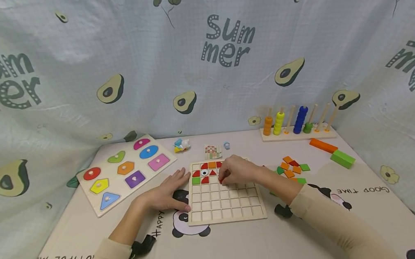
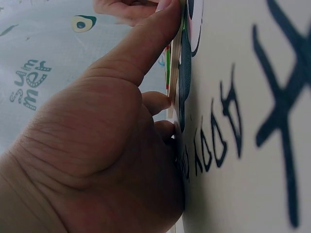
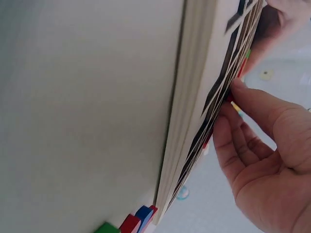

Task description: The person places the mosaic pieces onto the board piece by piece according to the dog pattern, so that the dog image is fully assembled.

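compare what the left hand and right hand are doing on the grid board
The left hand lies flat with straight fingers against the left edge of the grid board, holding nothing; the right hand is curled over the board's upper rows, fingertips pinching a small red piece. The left rests partly on the table mat, the right sits above the cells. Both touch the board and wear beige sleeves.

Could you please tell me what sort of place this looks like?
Probably a child's play table: a wooden grid puzzle board, a shape-sorting board and a bead-stacking rack sit on a cartoon panda tablecloth.
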Action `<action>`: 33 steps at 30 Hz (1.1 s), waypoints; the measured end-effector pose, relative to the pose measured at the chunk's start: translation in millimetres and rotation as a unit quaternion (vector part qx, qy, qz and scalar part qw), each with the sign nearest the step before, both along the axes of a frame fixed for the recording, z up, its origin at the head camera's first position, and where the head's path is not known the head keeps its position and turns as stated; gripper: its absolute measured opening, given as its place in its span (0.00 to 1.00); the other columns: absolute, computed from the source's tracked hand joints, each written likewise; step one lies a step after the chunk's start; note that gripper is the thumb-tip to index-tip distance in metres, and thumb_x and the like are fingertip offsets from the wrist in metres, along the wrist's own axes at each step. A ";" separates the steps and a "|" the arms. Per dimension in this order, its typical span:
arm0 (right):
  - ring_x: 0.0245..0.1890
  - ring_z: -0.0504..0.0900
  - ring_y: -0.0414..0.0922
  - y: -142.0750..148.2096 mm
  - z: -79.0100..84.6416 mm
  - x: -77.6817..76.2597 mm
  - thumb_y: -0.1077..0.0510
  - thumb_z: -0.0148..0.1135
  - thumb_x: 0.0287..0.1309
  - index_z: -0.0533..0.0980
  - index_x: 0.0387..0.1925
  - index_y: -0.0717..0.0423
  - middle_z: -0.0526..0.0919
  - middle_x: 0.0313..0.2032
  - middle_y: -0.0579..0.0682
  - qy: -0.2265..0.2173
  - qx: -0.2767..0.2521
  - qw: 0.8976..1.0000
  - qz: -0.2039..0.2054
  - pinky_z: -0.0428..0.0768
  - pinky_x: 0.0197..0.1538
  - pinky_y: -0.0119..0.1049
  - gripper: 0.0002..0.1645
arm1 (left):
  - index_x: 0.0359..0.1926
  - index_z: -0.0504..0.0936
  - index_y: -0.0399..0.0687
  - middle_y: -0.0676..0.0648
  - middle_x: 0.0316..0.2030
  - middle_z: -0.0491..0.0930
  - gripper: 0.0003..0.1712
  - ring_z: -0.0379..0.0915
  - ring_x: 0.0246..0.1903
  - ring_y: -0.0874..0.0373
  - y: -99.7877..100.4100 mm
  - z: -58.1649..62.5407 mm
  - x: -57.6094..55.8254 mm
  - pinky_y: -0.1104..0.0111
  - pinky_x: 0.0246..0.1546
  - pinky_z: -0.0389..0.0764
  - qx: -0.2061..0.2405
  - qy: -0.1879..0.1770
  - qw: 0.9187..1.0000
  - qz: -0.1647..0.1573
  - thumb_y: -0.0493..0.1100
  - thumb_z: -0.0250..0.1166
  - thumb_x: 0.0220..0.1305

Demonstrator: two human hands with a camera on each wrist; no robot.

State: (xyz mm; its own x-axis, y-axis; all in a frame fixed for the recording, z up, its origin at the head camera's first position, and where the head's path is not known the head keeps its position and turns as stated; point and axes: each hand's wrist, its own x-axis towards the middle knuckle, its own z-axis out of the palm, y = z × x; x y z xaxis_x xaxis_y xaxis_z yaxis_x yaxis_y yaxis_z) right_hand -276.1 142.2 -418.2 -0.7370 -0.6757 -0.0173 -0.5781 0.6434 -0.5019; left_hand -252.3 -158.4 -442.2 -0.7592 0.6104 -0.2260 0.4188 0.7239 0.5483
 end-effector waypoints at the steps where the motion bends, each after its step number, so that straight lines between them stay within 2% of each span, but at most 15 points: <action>1: 0.28 0.79 0.33 -0.6 -0.2 -0.1 0.59 0.72 0.51 0.86 0.30 0.48 0.84 0.27 0.36 0.005 0.003 1.000 -0.005 0.80 0.35 0.27 0.03 | 0.76 0.44 0.62 0.53 0.76 0.33 0.64 0.25 0.74 0.53 0.0 -0.3 -0.1 0.51 0.72 0.35 0.001 0.000 1.000 0.000 0.71 0.69 0.45; 14: 0.28 0.78 0.33 -0.6 -1.1 -3.4 0.60 0.71 0.53 0.87 0.32 0.48 0.84 0.27 0.35 0.006 0.011 1.000 -0.024 0.79 0.34 0.28 0.04 | 0.76 0.44 0.62 0.54 0.76 0.33 0.65 0.25 0.74 0.54 0.9 -0.7 -0.3 0.51 0.72 0.35 0.000 -0.004 1.000 0.005 0.71 0.70 0.44; 20: 0.31 0.78 0.34 9.2 2.3 -2.3 0.58 0.71 0.53 0.86 0.38 0.50 0.85 0.32 0.39 0.000 -0.007 1.000 -0.011 0.79 0.37 0.29 0.08 | 0.76 0.44 0.62 0.54 0.76 0.33 0.65 0.25 0.74 0.54 0.5 -2.2 -0.4 0.51 0.72 0.35 0.003 -0.004 1.000 0.005 0.71 0.70 0.44; 25: 0.38 0.79 0.43 43.5 21.0 1.6 0.56 0.68 0.56 0.82 0.49 0.52 0.83 0.43 0.48 0.001 -0.051 0.999 -0.001 0.80 0.41 0.35 0.17 | 0.76 0.44 0.62 0.54 0.76 0.33 0.65 0.25 0.74 0.54 0.8 -2.8 -1.3 0.50 0.72 0.35 0.002 -0.004 1.000 0.007 0.72 0.70 0.43; 30: 0.48 0.78 0.51 95.7 37.0 4.7 0.51 0.68 0.57 0.77 0.55 0.46 0.80 0.50 0.47 -0.025 -0.099 0.994 -0.045 0.79 0.50 0.41 0.23 | 0.76 0.44 0.63 0.54 0.76 0.33 0.65 0.25 0.75 0.52 0.5 -2.2 -1.2 0.49 0.72 0.35 0.000 -0.007 1.000 0.010 0.71 0.70 0.43; 33: 0.48 0.77 0.52 124.4 40.9 5.6 0.51 0.68 0.56 0.77 0.56 0.46 0.80 0.51 0.47 -0.033 -0.098 0.992 -0.078 0.79 0.52 0.44 0.25 | 0.76 0.44 0.63 0.54 0.76 0.33 0.65 0.25 0.74 0.50 0.5 -1.9 -0.8 0.49 0.72 0.35 -0.001 -0.010 1.000 0.011 0.71 0.69 0.44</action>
